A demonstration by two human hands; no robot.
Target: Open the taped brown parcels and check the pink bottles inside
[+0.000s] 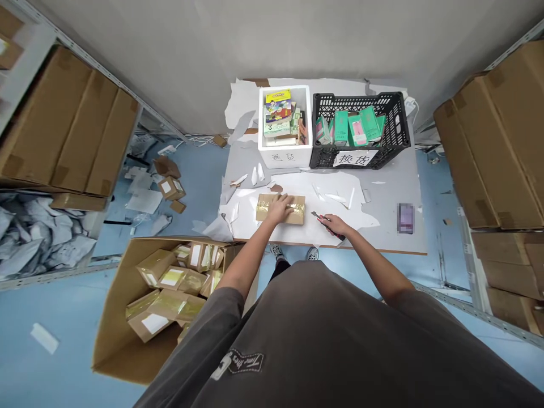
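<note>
- Head view: worktop, two containers toward its far edge.
- White box, left of the two: handwritten front marking, reads 退货.
- Black crate, just beside it on the right: paper sign reads 换货. Green boxes inside; print too small to read.
- Yellow-and-purple package in the white box: lettering not legible.
- Shirt patch: "Time" readable, rest uncertain.
- Taped carton: lies near the worktop's near edge, left of its middle; clear tape runs lengthwise.
- Left hand: fingers spread apart, laid across the carton's top, touching.
- Right hand: fingers closed around a utility knife; blade end directed toward the carton's right end, just beside it, not touching.
- Pixelated purple item: by the worktop's right edge, unreadable.
</note>
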